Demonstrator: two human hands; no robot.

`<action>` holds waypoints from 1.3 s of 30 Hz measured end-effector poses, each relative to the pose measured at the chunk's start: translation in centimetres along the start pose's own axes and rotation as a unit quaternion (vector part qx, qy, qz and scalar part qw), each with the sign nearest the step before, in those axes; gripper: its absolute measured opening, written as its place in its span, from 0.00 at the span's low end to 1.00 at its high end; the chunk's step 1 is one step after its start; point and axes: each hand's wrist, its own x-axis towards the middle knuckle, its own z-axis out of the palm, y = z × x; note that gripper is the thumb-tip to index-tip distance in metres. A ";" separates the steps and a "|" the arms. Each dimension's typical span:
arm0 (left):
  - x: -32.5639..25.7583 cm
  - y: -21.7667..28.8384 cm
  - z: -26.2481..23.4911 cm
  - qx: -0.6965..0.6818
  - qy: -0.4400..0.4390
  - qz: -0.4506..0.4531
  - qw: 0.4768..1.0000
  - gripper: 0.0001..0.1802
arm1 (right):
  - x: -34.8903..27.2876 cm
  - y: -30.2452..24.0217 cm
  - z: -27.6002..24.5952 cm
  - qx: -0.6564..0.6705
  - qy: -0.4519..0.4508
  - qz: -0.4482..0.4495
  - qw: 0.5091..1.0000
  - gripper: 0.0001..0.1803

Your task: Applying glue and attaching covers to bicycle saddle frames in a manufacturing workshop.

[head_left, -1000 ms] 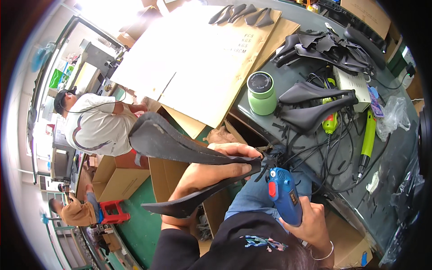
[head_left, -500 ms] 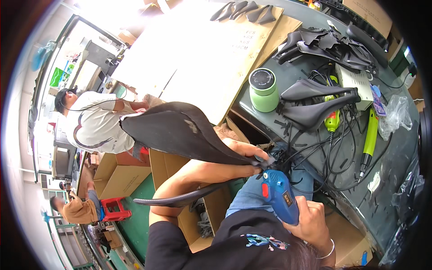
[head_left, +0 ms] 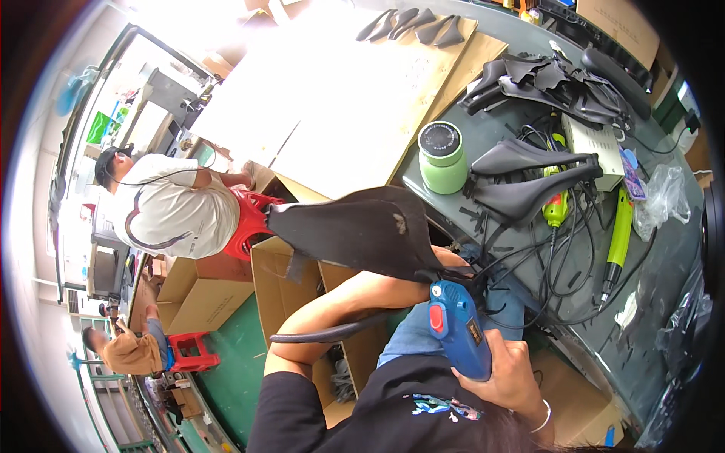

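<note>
Saddle cover (head_left: 362, 230), black and floppy, hangs from the grasping left hand (head_left: 447, 260) above the workbench's near edge (head_left: 529, 302), long axis leftward, while the right hand (head_left: 506, 370) clenches a blue power tool (head_left: 457, 328) just below its nearer end.

Daylight floods in from the top left, blowing out the cardboard sheets (head_left: 332, 113) to near white and erasing detail there. The grey workbench (head_left: 664, 302) is evenly lit, with soft shadows under the black saddles (head_left: 529, 189). The fisheye lens bends straight edges toward the rim, and a dark vignette rings the frame. The centre is sharp; the far-left edge is smeared.
</note>
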 end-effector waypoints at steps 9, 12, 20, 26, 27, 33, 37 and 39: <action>-1.1 2.7 -0.9 -0.414 0.424 0.088 0.801 0.25 | -0.1 0.9 -0.1 0.002 0.028 0.043 0.999 0.26; -1.2 2.8 0.2 -0.389 0.453 0.075 0.799 0.23 | -0.2 1.0 -0.3 -0.009 0.028 0.040 0.999 0.26; -1.0 2.6 2.2 -0.410 0.464 0.070 0.782 0.20 | 0.0 0.4 -0.6 0.030 0.020 0.042 0.998 0.27; -1.1 1.5 3.3 -0.371 0.449 0.080 0.809 0.16 | 0.5 -0.4 -1.0 0.076 0.010 0.057 0.995 0.25; -0.9 1.6 3.6 -0.389 0.446 0.093 0.801 0.16 | 0.6 -0.5 -1.0 0.084 0.010 0.059 0.995 0.25; -0.7 1.2 4.5 -0.405 0.426 0.145 0.796 0.14 | 0.6 -0.5 -0.7 0.089 0.023 0.055 0.994 0.25; -0.8 1.3 4.9 -0.427 0.409 0.146 0.794 0.14 | 0.7 -0.7 -0.7 0.082 0.034 0.055 0.995 0.25; -0.7 1.5 4.9 -0.427 0.417 0.127 0.792 0.15 | 0.8 -0.9 -0.7 0.080 0.039 0.050 0.995 0.25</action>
